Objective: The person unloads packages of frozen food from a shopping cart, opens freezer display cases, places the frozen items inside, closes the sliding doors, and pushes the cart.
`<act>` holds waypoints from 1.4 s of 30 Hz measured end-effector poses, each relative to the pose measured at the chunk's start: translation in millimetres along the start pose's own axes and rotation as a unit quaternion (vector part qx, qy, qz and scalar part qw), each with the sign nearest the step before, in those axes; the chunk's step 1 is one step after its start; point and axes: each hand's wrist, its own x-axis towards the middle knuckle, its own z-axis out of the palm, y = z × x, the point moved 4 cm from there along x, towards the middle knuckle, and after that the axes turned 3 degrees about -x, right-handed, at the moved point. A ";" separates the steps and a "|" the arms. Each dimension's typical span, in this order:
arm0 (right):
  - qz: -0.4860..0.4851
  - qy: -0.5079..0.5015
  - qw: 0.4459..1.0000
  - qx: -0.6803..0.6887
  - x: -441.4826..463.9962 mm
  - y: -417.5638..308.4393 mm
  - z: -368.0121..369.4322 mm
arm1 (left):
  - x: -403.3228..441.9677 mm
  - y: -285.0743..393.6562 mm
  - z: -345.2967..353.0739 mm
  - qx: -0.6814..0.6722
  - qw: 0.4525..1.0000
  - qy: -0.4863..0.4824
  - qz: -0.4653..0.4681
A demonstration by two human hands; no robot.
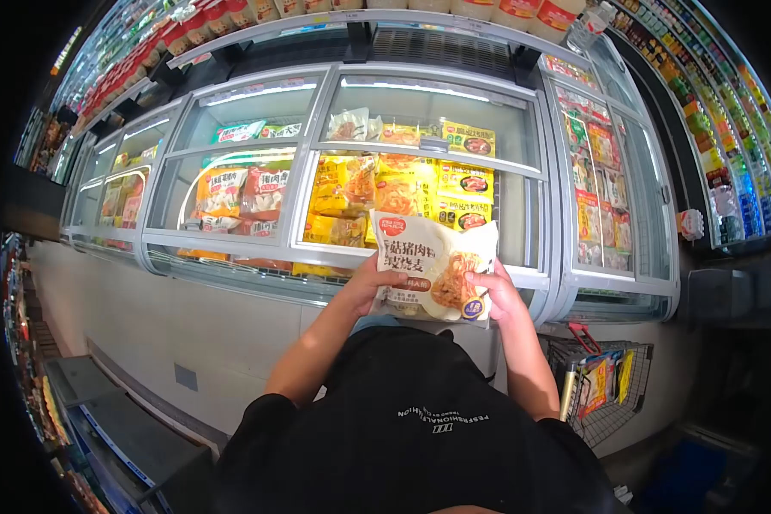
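Between my two hands is a white bag of frozen shumai (433,270), its printed front turned up toward me. My left hand (373,283) grips the bag's left edge with the thumb over the front. On the right edge, my right hand (499,291) holds it the same way, fingers hidden behind. Just beyond the bag stands a glass-topped freezer (522,278). Yellow frozen-food packs (343,184) lie inside it, some partly hidden by the bag.
A wire shopping cart (634,403) with a red handle and several packs stands at lower right. White and orange bags (220,193) fill the freezer section to the left. Jars (518,10) line a shelf above. A grey step-like unit (128,420) is at lower left.
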 end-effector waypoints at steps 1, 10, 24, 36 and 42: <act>0.008 0.004 1.000 -0.007 22.0 2.1 7.0 | 4.5 12.0 -15.7 0.019 0.999 0.021 0.019; 0.134 0.059 0.989 -0.019 211.7 40.6 27.6 | 77.5 88.8 -157.4 0.017 0.988 0.154 0.013; 0.111 0.043 0.986 0.119 464.6 50.6 -4.6 | 222.7 148.7 -302.4 0.185 0.886 0.385 0.180; -0.004 -0.062 0.998 0.019 630.9 54.0 31.6 | 336.7 205.8 -358.7 0.443 0.614 0.610 0.233; -0.170 0.125 0.855 -0.474 674.1 66.3 28.9 | 356.0 216.6 -396.6 0.399 0.611 0.667 0.151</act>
